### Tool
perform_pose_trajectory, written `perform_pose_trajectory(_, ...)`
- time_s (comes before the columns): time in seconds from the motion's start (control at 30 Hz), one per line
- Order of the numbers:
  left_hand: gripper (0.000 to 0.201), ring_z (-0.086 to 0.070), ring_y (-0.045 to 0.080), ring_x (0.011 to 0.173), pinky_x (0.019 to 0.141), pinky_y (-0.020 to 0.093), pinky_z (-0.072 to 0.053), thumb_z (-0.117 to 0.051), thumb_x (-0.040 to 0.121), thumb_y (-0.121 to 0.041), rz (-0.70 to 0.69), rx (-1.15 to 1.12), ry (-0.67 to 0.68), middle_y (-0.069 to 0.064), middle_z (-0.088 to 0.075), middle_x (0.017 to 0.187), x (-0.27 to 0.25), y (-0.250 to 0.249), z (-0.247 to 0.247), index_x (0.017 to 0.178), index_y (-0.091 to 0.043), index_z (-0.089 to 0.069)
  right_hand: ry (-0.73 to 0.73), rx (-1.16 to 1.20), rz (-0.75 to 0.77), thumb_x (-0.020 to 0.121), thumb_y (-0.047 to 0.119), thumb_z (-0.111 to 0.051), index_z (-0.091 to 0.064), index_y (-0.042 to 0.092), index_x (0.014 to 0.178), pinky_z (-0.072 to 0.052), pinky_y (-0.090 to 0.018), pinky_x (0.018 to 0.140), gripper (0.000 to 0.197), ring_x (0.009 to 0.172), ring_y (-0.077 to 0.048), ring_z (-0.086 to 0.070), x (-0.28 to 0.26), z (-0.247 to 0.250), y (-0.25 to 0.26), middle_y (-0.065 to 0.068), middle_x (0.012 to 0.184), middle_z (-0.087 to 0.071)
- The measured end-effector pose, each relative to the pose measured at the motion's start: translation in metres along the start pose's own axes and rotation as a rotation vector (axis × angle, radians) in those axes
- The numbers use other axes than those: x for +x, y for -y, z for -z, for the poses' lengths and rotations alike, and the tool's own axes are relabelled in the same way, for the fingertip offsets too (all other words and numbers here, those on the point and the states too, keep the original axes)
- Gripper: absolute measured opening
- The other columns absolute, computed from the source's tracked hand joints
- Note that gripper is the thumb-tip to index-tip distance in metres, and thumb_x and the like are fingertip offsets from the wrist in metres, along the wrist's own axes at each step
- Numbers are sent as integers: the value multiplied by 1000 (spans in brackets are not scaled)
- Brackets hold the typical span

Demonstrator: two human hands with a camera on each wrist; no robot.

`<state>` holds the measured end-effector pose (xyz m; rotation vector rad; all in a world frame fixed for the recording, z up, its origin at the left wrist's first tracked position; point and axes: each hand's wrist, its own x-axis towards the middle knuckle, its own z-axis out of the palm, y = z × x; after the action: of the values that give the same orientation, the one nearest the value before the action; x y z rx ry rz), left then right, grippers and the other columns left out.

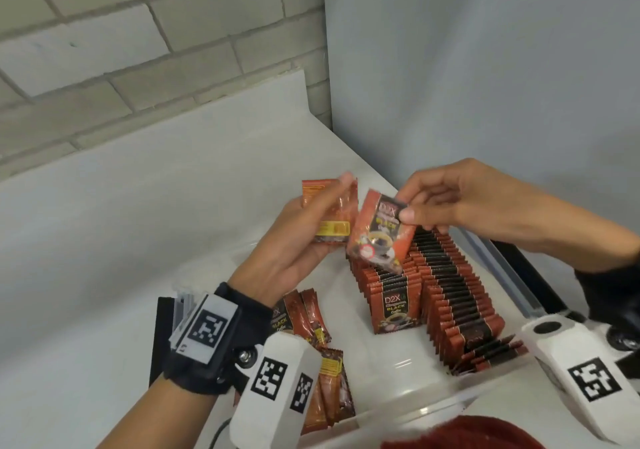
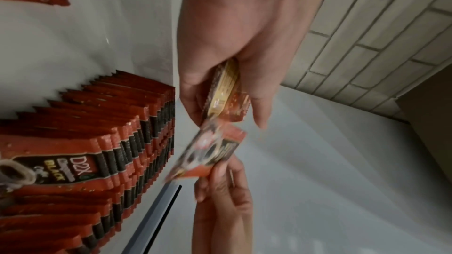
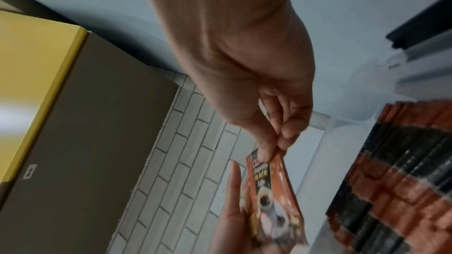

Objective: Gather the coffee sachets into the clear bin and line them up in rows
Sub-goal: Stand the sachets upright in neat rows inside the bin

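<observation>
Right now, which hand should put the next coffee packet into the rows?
Right. The right hand already pinches one sachet just above the rows in the clear bin; the left hand holds a small stack.

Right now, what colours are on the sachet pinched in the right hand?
Red-orange sachet with a black label panel and coffee-cup picture; clearest in the head view.

Pinched sachet (image 2: 208,154) motion-blurred, loose sachets (image 1: 311,324) half hidden behind wrist camera (image 1: 273,389)
</observation>
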<state>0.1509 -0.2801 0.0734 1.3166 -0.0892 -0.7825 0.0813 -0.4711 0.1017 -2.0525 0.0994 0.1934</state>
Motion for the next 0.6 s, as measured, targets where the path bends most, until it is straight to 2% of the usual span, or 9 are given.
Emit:
perform_pose_trajectory(0.03,29,-69,14,71,73,30,-58,-60,87,-37,6,-50,-37,5,-72,76,1,-1,1,98,-10,-63,47,-46,-5,84,18,-70,-73,18,87,-47,-13,62,4,69,-11,-62,-4,-1,-2,-3,81,-73)
perform_pose_trajectory(0.1,29,-68,15,65,67,28,-57,-57,91,-37,22,-104,-75,5,-70,69,3,-2,3,99,-9,-60,152,-170,-9,82,20,-73,-74,25,83,-47,-11,65,5,69,-2,-64,-11,-8,-7,9,78,-73)
perform_pose_trajectory(0.13,29,-69,16,66,67,28,-57,-56,92,-37,27,-107,-79,6,-70,69,3,-1,2,99,-9,-60,195,-226,-7,81,21,-74,-74,28,82,-46,-10,65,7,67,3,-63,-13,-13,-10,14,76,-72)
perform_pose_trajectory(0.2,27,-70,17,68,69,29,-58,-56,92,-37,27,-105,-74,6,-71,70,3,-1,2,98,-11,-60,239,-335,6,79,23,-76,-73,34,80,-45,-9,64,12,67,6,-63,-17,-24,-15,22,73,-69)
perform_pose_trajectory(0.3,24,-69,18,69,74,30,-57,-55,93,-36,21,-137,-58,4,-70,69,3,-1,3,95,-12,-60,278,-497,13,82,24,-75,-71,34,81,-42,-8,62,10,69,9,-60,-21,-34,-17,18,71,-66)
perform_pose_trajectory(0.43,21,-70,21,72,68,29,-57,-54,94,-29,27,-211,-35,6,-70,75,3,0,6,103,-11,-58,268,-729,64,86,30,-70,-58,35,76,-36,-10,61,17,71,4,-57,-20,-46,-18,20,78,-59)
perform_pose_trajectory(0.5,22,-71,24,75,69,31,-57,-52,94,-26,31,-226,-28,8,-70,77,4,0,7,108,-9,-57,267,-772,65,86,32,-69,-55,34,74,-32,-11,62,18,71,5,-54,-20,-47,-19,21,75,-55)
perform_pose_trajectory(0.6,16,-71,27,77,72,34,-55,-52,93,-20,31,-262,-26,11,-71,78,4,0,7,104,-9,-56,278,-781,45,86,31,-70,-55,34,75,-32,-11,62,19,71,3,-55,-19,-44,-18,19,75,-57)
